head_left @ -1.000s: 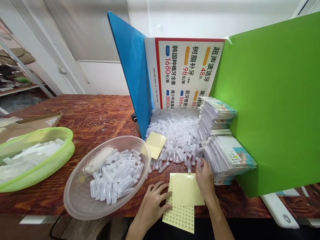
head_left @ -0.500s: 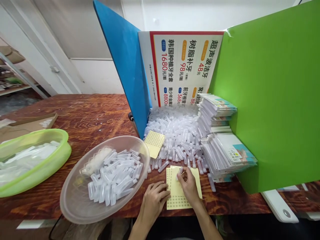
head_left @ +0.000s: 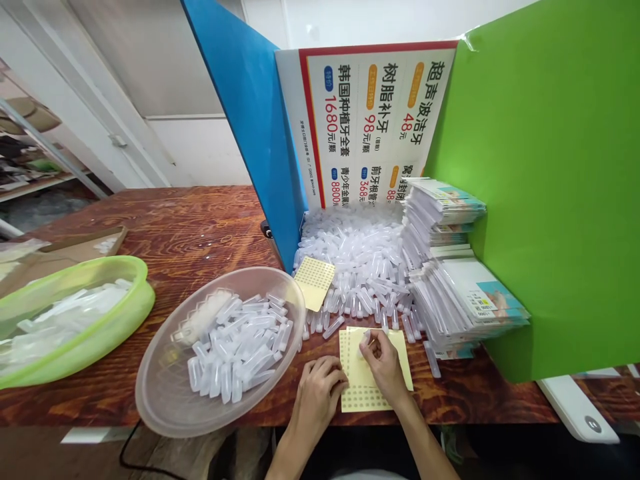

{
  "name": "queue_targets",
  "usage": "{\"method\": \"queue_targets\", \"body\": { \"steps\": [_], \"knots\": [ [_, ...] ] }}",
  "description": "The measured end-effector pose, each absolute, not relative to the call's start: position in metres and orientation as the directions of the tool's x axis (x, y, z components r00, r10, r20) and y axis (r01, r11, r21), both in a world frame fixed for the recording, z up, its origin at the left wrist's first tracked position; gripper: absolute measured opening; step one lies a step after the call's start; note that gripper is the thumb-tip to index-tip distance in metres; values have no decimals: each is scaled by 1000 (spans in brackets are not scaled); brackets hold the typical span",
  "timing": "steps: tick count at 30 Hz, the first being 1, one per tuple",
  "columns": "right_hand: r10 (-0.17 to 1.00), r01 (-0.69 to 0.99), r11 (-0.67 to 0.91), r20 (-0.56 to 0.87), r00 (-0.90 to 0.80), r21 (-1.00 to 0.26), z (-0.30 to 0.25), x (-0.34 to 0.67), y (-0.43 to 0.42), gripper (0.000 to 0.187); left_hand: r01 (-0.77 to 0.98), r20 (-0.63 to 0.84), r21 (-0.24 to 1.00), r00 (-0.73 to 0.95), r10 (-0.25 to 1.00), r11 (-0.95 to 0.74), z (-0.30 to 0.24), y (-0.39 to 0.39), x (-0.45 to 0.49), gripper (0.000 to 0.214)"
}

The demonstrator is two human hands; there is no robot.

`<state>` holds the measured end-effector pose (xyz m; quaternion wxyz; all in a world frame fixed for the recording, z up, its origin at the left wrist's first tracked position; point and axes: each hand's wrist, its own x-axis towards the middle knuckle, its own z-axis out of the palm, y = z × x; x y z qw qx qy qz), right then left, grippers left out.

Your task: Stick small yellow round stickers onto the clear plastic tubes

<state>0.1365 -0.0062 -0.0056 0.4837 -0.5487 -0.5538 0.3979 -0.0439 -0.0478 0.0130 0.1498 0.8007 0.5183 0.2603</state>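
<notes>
A yellow sheet of small stickers (head_left: 367,404) lies flat before me, its lower rows dotted with tiny labels and much of its upper part bare. My left hand (head_left: 320,390) rests at its left edge, fingers slightly bent and apart, fingertips touching the paper. Over the bare part, my right hand (head_left: 384,363) pinches a small translucent plastic tube (head_left: 366,339) between thumb and fingers; the fingers partly hide it. Beyond the sheet spreads a heap of similar capped tubes (head_left: 357,257). A second sticker sheet (head_left: 315,283) leans on the heap's left side.
A clear plastic basket (head_left: 165,400) of tubes stands left; a lime-green basket (head_left: 135,313) sits farther left. Stacks of printed cards (head_left: 465,300) rise at right. Blue (head_left: 245,133) and green (head_left: 550,200) boards and a printed price board (head_left: 380,133) enclose the heap.
The view has shifted slightly, so things appear a little farther right and higher. Both hands keep nearly the same pose, with the tube still in the right hand over the sheet.
</notes>
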Motion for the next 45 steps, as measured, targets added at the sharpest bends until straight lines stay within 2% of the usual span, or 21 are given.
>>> {"method": "queue_targets", "body": {
  "steps": [8,21,29,39,45],
  "knots": [
    [994,239,90,102,36,-967,-3,137,-7,20,734,258,534,331,908,-420,3,-52,-40,17],
    [995,239,89,95,11,-967,-1,136,-6,19,734,390,478,315,865,-483,-2,-55,-39,22],
    [993,255,105,115,27,-961,-3,137,-5,18,736,364,495,307,879,-462,-3,-56,-40,19],
    [993,244,106,115,25,-964,-1,136,-5,19,766,387,427,326,863,-481,-2,-59,-37,26],
    [993,238,106,113,16,-965,0,137,-5,19,761,356,466,307,883,-452,-9,-57,-35,23]
  ]
}}
